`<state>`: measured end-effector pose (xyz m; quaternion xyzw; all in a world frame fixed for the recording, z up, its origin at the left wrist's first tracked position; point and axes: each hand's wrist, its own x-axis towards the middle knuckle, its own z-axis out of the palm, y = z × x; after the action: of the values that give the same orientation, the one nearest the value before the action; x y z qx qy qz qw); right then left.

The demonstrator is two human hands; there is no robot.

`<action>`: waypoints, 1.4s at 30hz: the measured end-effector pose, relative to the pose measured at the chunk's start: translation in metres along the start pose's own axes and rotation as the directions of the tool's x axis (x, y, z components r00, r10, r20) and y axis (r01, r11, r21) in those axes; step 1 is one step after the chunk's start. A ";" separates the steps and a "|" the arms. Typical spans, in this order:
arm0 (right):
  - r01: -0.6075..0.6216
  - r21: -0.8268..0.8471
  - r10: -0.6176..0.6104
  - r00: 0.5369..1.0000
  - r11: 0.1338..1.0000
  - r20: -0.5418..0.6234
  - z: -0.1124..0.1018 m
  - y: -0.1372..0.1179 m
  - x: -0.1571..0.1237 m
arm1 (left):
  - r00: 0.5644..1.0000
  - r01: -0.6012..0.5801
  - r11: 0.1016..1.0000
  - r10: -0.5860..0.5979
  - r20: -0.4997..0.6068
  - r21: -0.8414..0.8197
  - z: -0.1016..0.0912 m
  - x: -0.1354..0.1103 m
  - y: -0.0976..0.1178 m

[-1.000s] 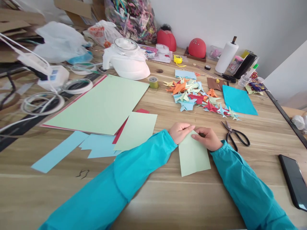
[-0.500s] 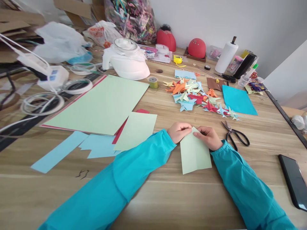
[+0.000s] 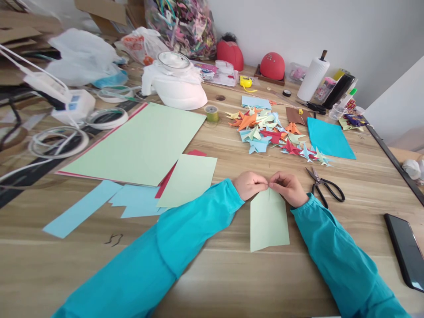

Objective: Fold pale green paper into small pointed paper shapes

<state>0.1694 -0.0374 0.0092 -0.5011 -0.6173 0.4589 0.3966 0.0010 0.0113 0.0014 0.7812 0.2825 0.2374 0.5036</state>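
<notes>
A pale green sheet of paper [image 3: 269,225] lies in front of me with a crease at its top middle. My left hand [image 3: 251,184] pinches its upper edge from the left, and my right hand [image 3: 289,187] pinches it from the right. The fingertips almost meet at the paper's top, hiding that edge. Both top corners look slanted or folded. Black-handled scissors [image 3: 320,181] lie just right of my right hand. Behind both hands spreads a heap of folded paper cranes [image 3: 261,132] in orange, red, blue and green.
Large green sheets [image 3: 142,141], a smaller green sheet [image 3: 190,176] and blue paper strips [image 3: 82,210] lie to the left. A phone [image 3: 404,249] rests at the right. A turquoise square [image 3: 331,138], thread spool [image 3: 211,115] and yellow tape measure [image 3: 245,82] lie farther back.
The green paper has shifted slightly toward me and turned straighter. My right hand's fingers have moved up to its top, close beside the left fingertips.
</notes>
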 end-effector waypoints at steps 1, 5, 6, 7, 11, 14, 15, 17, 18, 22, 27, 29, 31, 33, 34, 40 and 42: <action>-0.004 0.003 0.004 1.000 1.000 0.008 0.000 0.000 0.000 | 1.000 -0.004 1.000 0.004 0.009 0.004 0.000 0.000 -0.001; -0.036 0.038 0.035 0.999 0.999 0.020 -0.002 -0.001 0.000 | 1.000 0.006 1.000 -0.006 0.017 -0.018 0.000 0.000 0.000; -0.047 0.055 0.046 0.999 0.997 0.015 -0.002 0.000 0.000 | 1.000 0.016 0.999 -0.015 0.015 -0.033 -0.001 0.000 0.001; -0.059 0.076 0.058 0.998 0.995 0.007 -0.003 0.000 0.000 | 1.000 0.028 0.998 -0.027 0.014 -0.054 -0.001 0.000 0.002; -0.111 0.186 0.119 0.992 0.976 -0.030 -0.004 0.000 -0.001 | 0.995 0.098 0.978 -0.095 0.020 -0.183 -0.005 0.000 0.005; -0.128 0.293 0.155 0.986 0.947 -0.070 -0.005 0.003 -0.001 | 0.992 0.129 0.947 -0.124 0.038 -0.295 -0.010 0.000 0.005; -0.126 0.337 0.166 0.981 0.933 -0.095 -0.005 0.004 -0.001 | 0.991 0.136 0.932 -0.126 0.050 -0.335 -0.011 0.000 0.004; -0.115 0.415 0.194 0.969 0.902 -0.154 -0.006 0.006 0.000 | 0.987 0.159 0.888 -0.148 0.059 -0.431 -0.013 -0.001 0.002; -0.105 0.444 0.206 0.961 0.890 -0.184 -0.006 0.007 0.001 | 0.984 0.175 0.860 -0.174 0.046 -0.480 -0.014 -0.001 0.001; -0.069 0.477 0.211 0.945 0.876 -0.250 -0.008 0.009 0.002 | 0.944 0.175 0.795 -0.302 -0.130 -0.580 -0.013 0.000 0.002; -0.054 0.408 0.150 0.967 0.911 -0.206 -0.011 0.010 0.002 | 0.905 0.155 0.801 -0.350 -0.242 -0.578 -0.014 0.002 0.007; -0.037 0.383 0.119 0.974 0.923 -0.193 -0.013 0.011 0.001 | 0.917 0.169 0.797 -0.343 -0.205 -0.579 -0.016 0.002 0.008; -0.032 0.351 0.091 0.984 0.936 -0.153 -0.015 0.012 0.000 | 0.937 0.195 0.788 -0.326 -0.128 -0.584 -0.020 0.001 0.007; -0.044 0.316 0.072 0.994 0.948 -0.078 -0.017 0.011 -0.001 | 0.952 0.222 0.780 -0.303 -0.042 -0.585 -0.024 0.001 0.006; -0.054 0.300 0.068 0.997 0.952 -0.033 -0.019 0.011 -0.001 | 0.958 0.230 0.780 -0.288 -0.006 -0.582 -0.026 0.001 0.006; -0.084 0.223 0.055 0.990 0.971 0.131 -0.025 0.013 -0.003 | 0.973 0.230 0.799 -0.208 0.103 -0.555 -0.032 0.001 0.003; -0.091 0.211 0.063 0.989 0.973 0.136 -0.027 0.015 -0.003 | 0.974 0.225 0.800 -0.198 0.109 -0.556 -0.032 0.002 0.002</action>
<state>0.1995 -0.0348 0.0019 -0.4478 -0.5678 0.5698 0.3903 -0.0184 0.0325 0.0160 0.5657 0.2733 0.2347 0.7418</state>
